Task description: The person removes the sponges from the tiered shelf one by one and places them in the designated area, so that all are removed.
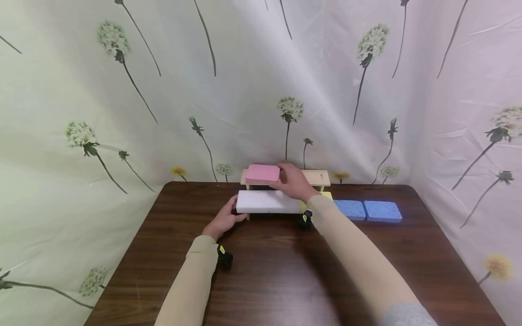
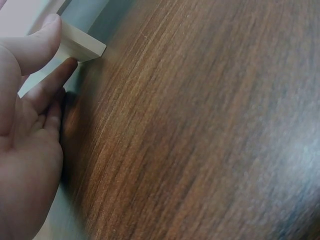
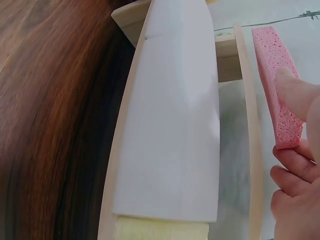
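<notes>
My right hand (image 1: 294, 182) pinches a pink sponge (image 1: 263, 173) at its right end, over the left part of the rack's top shelf. In the right wrist view, the thumb lies on one broad face of the porous sponge, with fingers at its lower end. A light wooden two-tier rack (image 1: 314, 177) stands at the table's back. On its lower tier are long white blocks (image 1: 265, 201), with a yellow sponge (image 1: 327, 195) to their right, partly hidden by my right forearm. My left hand (image 1: 223, 221) holds the rack's left end, thumb and finger by the wooden leg (image 2: 82, 45).
Two blue sponges (image 1: 350, 210) lie side by side on the brown wooden table (image 1: 261, 280), right of the rack. Close behind the rack hangs a dandelion-print curtain (image 1: 244, 113). Black wrist cameras (image 1: 224, 259) are strapped to both sleeves.
</notes>
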`<action>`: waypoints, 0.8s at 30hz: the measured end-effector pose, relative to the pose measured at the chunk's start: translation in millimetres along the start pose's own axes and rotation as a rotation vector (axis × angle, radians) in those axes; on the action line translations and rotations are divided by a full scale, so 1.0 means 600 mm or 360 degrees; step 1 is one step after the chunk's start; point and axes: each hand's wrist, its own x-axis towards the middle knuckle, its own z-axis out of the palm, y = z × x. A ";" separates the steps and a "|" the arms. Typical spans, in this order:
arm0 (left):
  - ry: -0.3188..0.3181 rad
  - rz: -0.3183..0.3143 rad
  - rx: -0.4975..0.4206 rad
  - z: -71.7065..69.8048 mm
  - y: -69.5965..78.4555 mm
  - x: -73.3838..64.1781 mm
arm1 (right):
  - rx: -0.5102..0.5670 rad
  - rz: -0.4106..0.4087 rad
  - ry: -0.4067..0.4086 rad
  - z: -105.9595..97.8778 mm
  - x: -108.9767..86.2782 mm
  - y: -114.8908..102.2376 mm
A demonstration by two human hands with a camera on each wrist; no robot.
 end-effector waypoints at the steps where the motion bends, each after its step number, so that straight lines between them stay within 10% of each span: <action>1: 0.0001 -0.0003 -0.0002 0.000 0.000 0.000 | 0.0002 0.0009 -0.0002 -0.003 -0.003 0.000; 24: 0.0001 -0.0040 0.0021 -0.001 0.002 -0.002 | -0.0077 -0.0038 -0.0027 -0.054 -0.059 0.030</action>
